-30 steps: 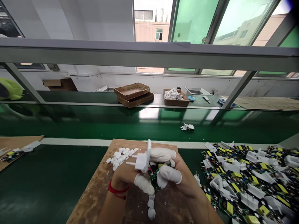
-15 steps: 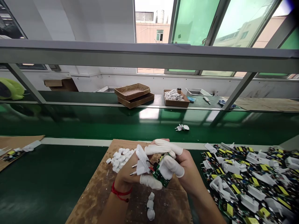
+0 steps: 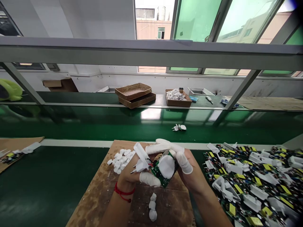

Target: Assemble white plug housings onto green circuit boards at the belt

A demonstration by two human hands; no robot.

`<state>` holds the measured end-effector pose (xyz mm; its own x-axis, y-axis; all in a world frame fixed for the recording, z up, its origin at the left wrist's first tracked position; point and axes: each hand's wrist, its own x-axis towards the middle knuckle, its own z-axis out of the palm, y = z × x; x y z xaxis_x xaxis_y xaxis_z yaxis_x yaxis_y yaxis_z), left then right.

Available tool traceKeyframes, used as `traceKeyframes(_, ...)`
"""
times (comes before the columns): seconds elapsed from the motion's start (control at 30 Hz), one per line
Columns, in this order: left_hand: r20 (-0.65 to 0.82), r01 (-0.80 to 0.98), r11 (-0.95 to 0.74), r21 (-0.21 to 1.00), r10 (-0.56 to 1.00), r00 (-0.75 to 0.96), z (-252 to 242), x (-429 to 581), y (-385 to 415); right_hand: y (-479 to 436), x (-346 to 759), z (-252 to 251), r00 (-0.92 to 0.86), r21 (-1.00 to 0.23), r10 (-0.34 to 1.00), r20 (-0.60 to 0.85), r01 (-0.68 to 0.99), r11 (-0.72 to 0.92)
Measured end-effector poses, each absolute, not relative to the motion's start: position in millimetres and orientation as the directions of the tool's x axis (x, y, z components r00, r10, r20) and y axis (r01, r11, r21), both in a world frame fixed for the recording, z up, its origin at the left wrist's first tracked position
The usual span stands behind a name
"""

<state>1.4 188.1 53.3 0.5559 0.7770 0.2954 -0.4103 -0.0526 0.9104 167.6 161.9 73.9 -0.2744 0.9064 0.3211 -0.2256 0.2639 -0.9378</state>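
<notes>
My left hand (image 3: pixel 132 176), a red string round its wrist, grips a white two-pin plug shell (image 3: pixel 140 159) with its pins pointing left. My right hand (image 3: pixel 182 164), white cots on its fingers, pinches a green circuit board (image 3: pixel 160 171) joined to the shell by short wires. Its thumb presses on the board. Both hands hover above a worn cardboard sheet (image 3: pixel 99 192). A heap of small white caps (image 3: pixel 121 158) lies on the sheet just left of the hands, and three more white caps (image 3: pixel 152 206) lie below them.
A big pile of circuit boards with white shells (image 3: pixel 251 179) fills the right side. One finished plug (image 3: pixel 179 127) lies on the green conveyor belt (image 3: pixel 94 124). Cardboard trays (image 3: pixel 135 94) and a box of white parts (image 3: pixel 177 96) stand on the far shelf. More cardboard (image 3: pixel 14 149) lies at left.
Both hands have turned the plug shell and board: the shell tilted left and down, and the right thumb came onto the board. The plug on the belt drifted left.
</notes>
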Motion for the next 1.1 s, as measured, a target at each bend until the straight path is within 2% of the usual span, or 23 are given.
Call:
traceKeyframes(0.17,0.359,-0.458,-0.072,0.886,0.730,0.581,56,14,187,162,166,77,-0.255,-0.940,0.905,0.340,-0.078,0.331)
traceKeyframes(0.37,0.357,-0.554,-0.073,0.830,0.831,0.426,58,35,178,167,165,68,-0.217,-0.931,0.907,0.360,-0.139,0.336)
traceKeyframes(0.53,0.342,-0.596,-0.070,0.800,0.869,0.356,54,42,180,171,160,61,-0.114,-0.918,0.911,0.396,-0.078,0.389)
traceKeyframes(0.7,0.369,-0.582,-0.172,0.795,0.898,0.239,54,48,180,169,155,57,-0.048,-0.899,0.898,0.438,-0.025,0.437)
traceKeyframes(0.8,0.414,-0.552,-0.230,0.802,0.880,0.235,56,46,179,167,155,58,-0.026,-0.892,0.892,0.451,-0.009,0.451)
traceKeyframes(0.9,0.424,-0.492,-0.233,0.839,0.846,0.322,62,38,181,168,154,62,-0.023,-0.904,0.905,0.425,-0.073,0.422)
traceKeyframes(1.1,0.394,-0.364,-0.249,0.898,0.821,0.412,75,27,182,174,154,62,-0.173,-0.884,0.936,0.306,-0.416,0.211)
